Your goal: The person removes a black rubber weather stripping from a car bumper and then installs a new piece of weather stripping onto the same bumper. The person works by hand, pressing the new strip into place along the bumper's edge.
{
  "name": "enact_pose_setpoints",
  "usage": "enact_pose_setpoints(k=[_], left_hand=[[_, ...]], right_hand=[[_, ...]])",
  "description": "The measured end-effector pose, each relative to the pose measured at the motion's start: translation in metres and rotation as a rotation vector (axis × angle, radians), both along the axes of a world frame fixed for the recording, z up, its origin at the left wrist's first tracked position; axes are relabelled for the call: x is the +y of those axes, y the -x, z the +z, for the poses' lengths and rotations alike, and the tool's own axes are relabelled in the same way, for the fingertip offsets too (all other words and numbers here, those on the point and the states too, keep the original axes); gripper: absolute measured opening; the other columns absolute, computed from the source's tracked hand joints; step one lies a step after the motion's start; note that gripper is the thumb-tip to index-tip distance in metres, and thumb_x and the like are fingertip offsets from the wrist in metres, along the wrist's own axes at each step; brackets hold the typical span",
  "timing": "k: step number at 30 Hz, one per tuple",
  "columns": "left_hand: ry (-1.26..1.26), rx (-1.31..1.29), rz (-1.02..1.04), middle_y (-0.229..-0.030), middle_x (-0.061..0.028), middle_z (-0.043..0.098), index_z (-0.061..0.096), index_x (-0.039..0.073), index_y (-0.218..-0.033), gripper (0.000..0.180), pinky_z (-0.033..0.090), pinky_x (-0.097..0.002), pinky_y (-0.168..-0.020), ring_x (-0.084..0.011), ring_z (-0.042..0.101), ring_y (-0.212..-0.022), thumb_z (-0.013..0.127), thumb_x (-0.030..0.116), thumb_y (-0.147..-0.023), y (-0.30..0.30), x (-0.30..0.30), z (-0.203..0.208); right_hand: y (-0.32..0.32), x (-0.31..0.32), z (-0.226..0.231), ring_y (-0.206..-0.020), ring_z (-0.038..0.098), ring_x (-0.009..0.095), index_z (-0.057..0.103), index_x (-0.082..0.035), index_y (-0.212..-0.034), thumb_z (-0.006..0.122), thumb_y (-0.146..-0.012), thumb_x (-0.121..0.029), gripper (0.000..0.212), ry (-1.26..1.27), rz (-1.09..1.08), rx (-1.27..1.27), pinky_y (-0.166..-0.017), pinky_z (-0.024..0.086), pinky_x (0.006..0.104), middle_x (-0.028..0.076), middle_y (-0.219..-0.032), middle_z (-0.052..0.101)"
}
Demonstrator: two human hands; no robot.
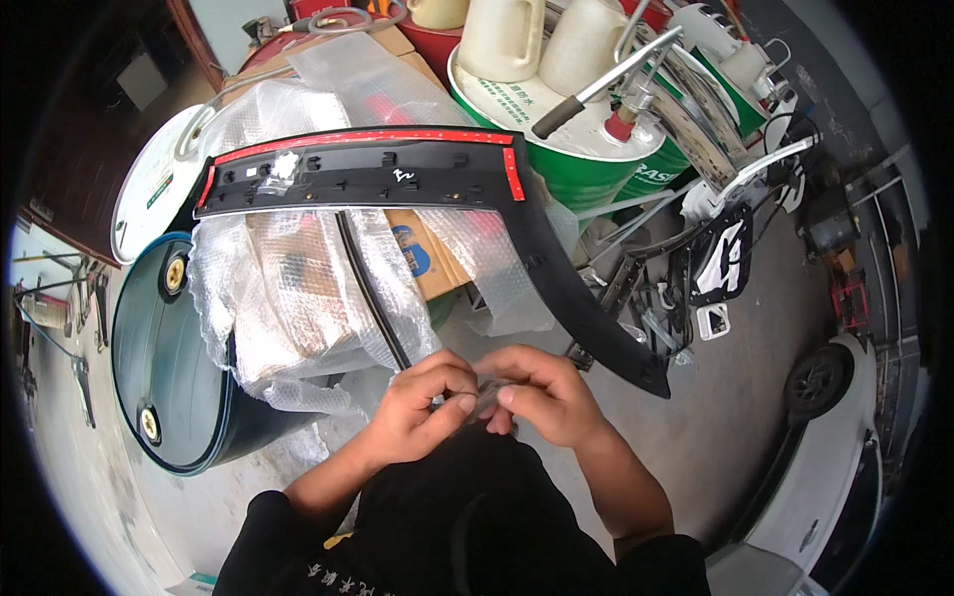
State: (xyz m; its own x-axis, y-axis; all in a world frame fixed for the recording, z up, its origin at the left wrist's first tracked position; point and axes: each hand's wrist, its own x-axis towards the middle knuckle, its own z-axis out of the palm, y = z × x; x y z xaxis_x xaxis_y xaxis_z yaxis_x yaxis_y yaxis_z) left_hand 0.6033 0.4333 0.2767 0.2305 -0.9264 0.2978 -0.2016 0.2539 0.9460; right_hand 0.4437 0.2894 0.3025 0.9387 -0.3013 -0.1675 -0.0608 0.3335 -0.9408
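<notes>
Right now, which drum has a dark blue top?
The lower-left drum, with two yellowish caps; the drum just behind it and the large green drum have white tops.

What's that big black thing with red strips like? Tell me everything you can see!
The black piece is long and looks like plastic. Its wide part stretches sideways, then bends into a tail slanting toward the lower right. Red strips run along its far edge, left end and bend. It has little tabs, white squiggles, and a clear packet on top. It lies on bubble wrap, the tail sticking out past. Neither the left hand nor right hand touches it.
</notes>
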Motion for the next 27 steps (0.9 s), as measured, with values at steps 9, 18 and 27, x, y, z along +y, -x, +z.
enact_pose_setpoints(k=[9,18,27], left_hand=[[0.039,-0.028,0.005,-0.093,-0.0126,0.06,0.063,0.0,-0.093,0.007,0.051,-0.0347,-0.072,-0.0271,0.063,-0.082,0.065,0.004,-0.087,-0.029,0.03,0.022],[0.005,-0.436,0.529,-0.09,-0.0105,0.06,0.066,0.003,-0.093,0.015,0.05,-0.0372,-0.07,-0.0285,0.062,-0.081,0.073,0.003,-0.079,-0.003,0.068,0.049],[-0.222,-0.636,0.95,-0.088,-0.0093,0.065,0.068,0.004,-0.095,0.023,0.052,-0.0381,-0.065,-0.0286,0.063,-0.076,0.074,0.001,-0.073,0.075,0.102,0.076]], right_hand=[[-0.033,0.001,0.012,-0.081,0.068,0.013,0.051,0.003,-0.111,0.054,-0.092,0.0,0.019,-0.013,0.343,-0.157,-0.073,0.055,0.026,0.012,-0.092,0.068],[-0.049,0.029,0.008,-0.075,0.071,0.017,0.059,0.002,-0.094,0.065,-0.088,0.0,0.009,0.389,0.209,-0.386,-0.069,0.058,0.0297,0.014,-0.086,0.072],[-0.051,0.053,0.015,-0.062,0.065,0.028,0.062,-0.004,-0.091,0.073,-0.075,-0.002,0.02,0.818,0.261,-0.653,-0.056,0.052,0.0363,0.01,-0.074,0.065]])
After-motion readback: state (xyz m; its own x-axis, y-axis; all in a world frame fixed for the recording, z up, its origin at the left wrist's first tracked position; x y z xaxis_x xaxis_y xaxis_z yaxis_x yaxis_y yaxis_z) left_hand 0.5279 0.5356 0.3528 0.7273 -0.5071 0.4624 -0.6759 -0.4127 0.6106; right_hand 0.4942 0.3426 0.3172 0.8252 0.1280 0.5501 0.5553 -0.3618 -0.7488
